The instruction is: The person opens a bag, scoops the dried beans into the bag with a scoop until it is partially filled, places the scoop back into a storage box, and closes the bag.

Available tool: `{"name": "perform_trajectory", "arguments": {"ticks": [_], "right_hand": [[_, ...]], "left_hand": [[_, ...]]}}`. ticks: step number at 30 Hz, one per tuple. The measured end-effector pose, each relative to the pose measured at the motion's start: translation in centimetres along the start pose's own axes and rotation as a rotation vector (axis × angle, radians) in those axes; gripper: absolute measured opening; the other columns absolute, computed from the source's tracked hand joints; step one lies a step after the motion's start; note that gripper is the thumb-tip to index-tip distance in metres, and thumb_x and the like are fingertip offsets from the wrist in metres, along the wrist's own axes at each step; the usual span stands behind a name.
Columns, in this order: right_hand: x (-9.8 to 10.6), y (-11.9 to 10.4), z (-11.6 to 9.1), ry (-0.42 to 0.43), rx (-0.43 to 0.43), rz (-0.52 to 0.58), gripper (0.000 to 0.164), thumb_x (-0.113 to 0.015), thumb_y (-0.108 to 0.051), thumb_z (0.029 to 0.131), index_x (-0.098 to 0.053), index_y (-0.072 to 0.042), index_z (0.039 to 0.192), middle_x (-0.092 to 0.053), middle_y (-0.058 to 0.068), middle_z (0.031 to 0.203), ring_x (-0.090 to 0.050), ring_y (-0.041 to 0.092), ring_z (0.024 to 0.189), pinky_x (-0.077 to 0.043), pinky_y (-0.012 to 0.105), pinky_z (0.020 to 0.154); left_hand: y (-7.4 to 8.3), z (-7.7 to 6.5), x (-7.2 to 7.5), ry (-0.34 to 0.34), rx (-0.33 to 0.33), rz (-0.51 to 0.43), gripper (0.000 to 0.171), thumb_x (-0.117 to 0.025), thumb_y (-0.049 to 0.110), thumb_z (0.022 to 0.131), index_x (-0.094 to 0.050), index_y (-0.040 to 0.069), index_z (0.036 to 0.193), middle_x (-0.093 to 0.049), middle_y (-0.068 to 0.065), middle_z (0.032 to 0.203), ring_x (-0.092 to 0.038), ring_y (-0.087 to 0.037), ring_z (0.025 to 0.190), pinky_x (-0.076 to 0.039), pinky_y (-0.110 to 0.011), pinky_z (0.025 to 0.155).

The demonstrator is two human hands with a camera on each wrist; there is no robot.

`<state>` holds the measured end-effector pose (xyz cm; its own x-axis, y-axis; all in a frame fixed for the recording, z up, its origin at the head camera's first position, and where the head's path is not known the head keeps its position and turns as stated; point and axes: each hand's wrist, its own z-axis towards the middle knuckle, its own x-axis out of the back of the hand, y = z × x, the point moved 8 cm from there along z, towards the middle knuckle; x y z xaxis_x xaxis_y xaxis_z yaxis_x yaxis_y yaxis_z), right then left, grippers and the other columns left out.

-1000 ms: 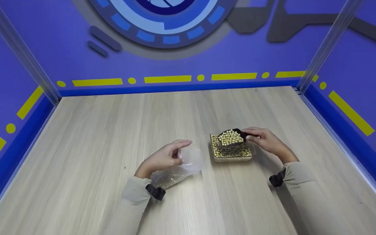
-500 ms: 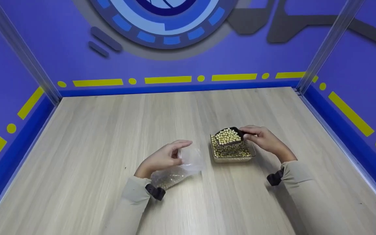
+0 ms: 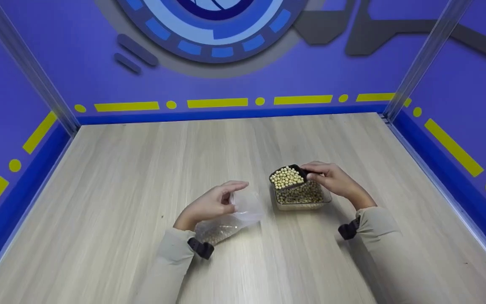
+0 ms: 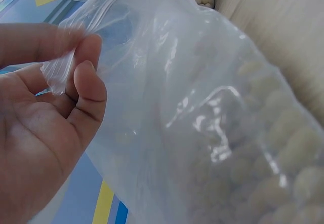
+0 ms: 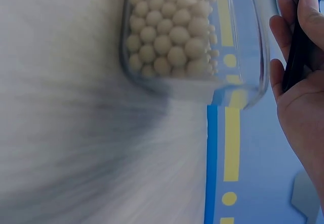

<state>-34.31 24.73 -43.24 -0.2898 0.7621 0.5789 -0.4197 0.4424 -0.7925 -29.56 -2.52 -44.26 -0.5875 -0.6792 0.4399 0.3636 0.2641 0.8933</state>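
Note:
A clear zip bag (image 3: pixel 248 207) with pale round beans (image 4: pixel 283 143) in its lower part lies on the table. My left hand (image 3: pixel 209 204) pinches the edge of its mouth, and the bag stands open toward the right. My right hand (image 3: pixel 339 182) grips the handle (image 5: pixel 297 52) of a black scoop (image 3: pixel 298 169). Heaped in the scoop are pale yellow soybeans (image 3: pixel 286 178). It hangs level over the left part of a clear rectangular container (image 3: pixel 302 207), which holds more of the same beans. The scoop hides the container's far left corner.
The light wooden table (image 3: pixel 141 169) is bounded by blue panels (image 3: pixel 234 84) at the back and both sides. Metal posts (image 3: pixel 422 55) stand at the back corners. A tiny dark speck (image 3: pixel 162 216) lies left of the left hand.
My right hand has moved left with the filled scoop, from over the container's middle to its left edge. The left hand and the bag have stayed in place.

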Motion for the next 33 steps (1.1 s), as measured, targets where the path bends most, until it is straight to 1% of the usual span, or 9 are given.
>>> {"name": "perform_trajectory", "arguments": {"ticks": [8, 11, 14, 19, 24, 27, 30, 33], "right_hand": [[-1.2, -0.7, 0.8, -0.029, 0.025, 0.041, 0.031, -0.058, -0.01, 0.094, -0.064, 0.003, 0.122, -0.061, 0.024, 0.124, -0.053, -0.005, 0.11, -0.043, 0.012, 0.092], [-1.7, -1.1, 1.1, -0.042, 0.061, 0.048, 0.031, -0.058, -0.008, 0.094, -0.064, 0.006, 0.12, -0.062, 0.026, 0.12, -0.053, -0.006, 0.108, -0.043, 0.012, 0.091], [-2.2, -1.6, 1.3, -0.052, 0.115, 0.04, 0.031, -0.058, -0.007, 0.093, -0.063, 0.008, 0.119, -0.062, 0.028, 0.118, -0.054, -0.005, 0.108, -0.044, 0.012, 0.09], [-2.8, -2.2, 1.6, -0.059, 0.164, 0.023, 0.03, -0.059, -0.007, 0.092, -0.064, 0.008, 0.118, -0.064, 0.027, 0.117, -0.055, -0.003, 0.109, -0.043, 0.013, 0.092], [-3.4, -2.5, 1.7, -0.072, 0.169, 0.006, 0.031, -0.059, -0.006, 0.092, -0.064, 0.008, 0.119, -0.064, 0.026, 0.117, -0.056, 0.003, 0.111, -0.043, 0.014, 0.094], [-3.7, -2.7, 1.8, -0.086, 0.154, -0.001, 0.032, -0.059, -0.006, 0.091, -0.063, 0.008, 0.12, -0.064, 0.025, 0.118, -0.057, 0.006, 0.112, -0.043, 0.014, 0.093], [-4.0, -2.8, 1.9, -0.096, 0.149, -0.027, 0.032, -0.06, -0.007, 0.091, -0.064, 0.007, 0.119, -0.065, 0.023, 0.118, -0.059, 0.015, 0.112, -0.044, 0.016, 0.094], [-4.3, -3.0, 1.9, -0.107, 0.142, -0.056, 0.032, -0.061, -0.009, 0.09, -0.065, 0.005, 0.119, -0.065, 0.021, 0.118, -0.059, 0.025, 0.113, -0.044, 0.021, 0.097]], "left_hand": [[0.0, 0.1, 0.0, 0.003, -0.01, -0.002, 0.062, -0.059, -0.006, 0.082, -0.042, -0.003, 0.142, -0.041, -0.019, 0.146, -0.041, -0.011, 0.079, -0.039, -0.019, 0.071], [0.0, 0.0, 0.1, 0.004, -0.013, -0.006, 0.062, -0.06, -0.006, 0.082, -0.043, -0.002, 0.142, -0.041, -0.019, 0.146, -0.041, -0.011, 0.079, -0.039, -0.019, 0.071], [0.0, 0.0, 0.1, 0.005, -0.014, -0.01, 0.062, -0.06, -0.005, 0.083, -0.042, -0.002, 0.142, -0.041, -0.019, 0.146, -0.041, -0.011, 0.079, -0.039, -0.019, 0.071], [0.1, 0.0, 0.1, 0.003, -0.017, -0.018, 0.063, -0.061, -0.005, 0.083, -0.042, -0.002, 0.142, -0.041, -0.02, 0.146, -0.041, -0.011, 0.08, -0.039, -0.019, 0.072], [0.1, -0.1, 0.1, -0.002, -0.02, -0.037, 0.062, -0.061, -0.005, 0.084, -0.041, -0.002, 0.143, -0.039, -0.02, 0.147, -0.041, -0.01, 0.08, -0.039, -0.018, 0.071], [0.1, -0.1, 0.1, -0.002, -0.024, -0.05, 0.061, -0.06, -0.005, 0.085, -0.041, -0.003, 0.143, -0.038, -0.02, 0.148, -0.041, -0.009, 0.079, -0.039, -0.018, 0.071], [0.1, -0.2, 0.1, -0.003, -0.031, -0.06, 0.06, -0.061, -0.004, 0.085, -0.042, -0.004, 0.142, -0.039, -0.02, 0.148, -0.04, -0.008, 0.078, -0.039, -0.018, 0.07], [0.3, -0.2, 0.1, -0.002, -0.035, -0.068, 0.06, -0.061, -0.003, 0.084, -0.042, -0.004, 0.142, -0.039, -0.02, 0.147, -0.04, -0.008, 0.078, -0.039, -0.018, 0.07]]}}
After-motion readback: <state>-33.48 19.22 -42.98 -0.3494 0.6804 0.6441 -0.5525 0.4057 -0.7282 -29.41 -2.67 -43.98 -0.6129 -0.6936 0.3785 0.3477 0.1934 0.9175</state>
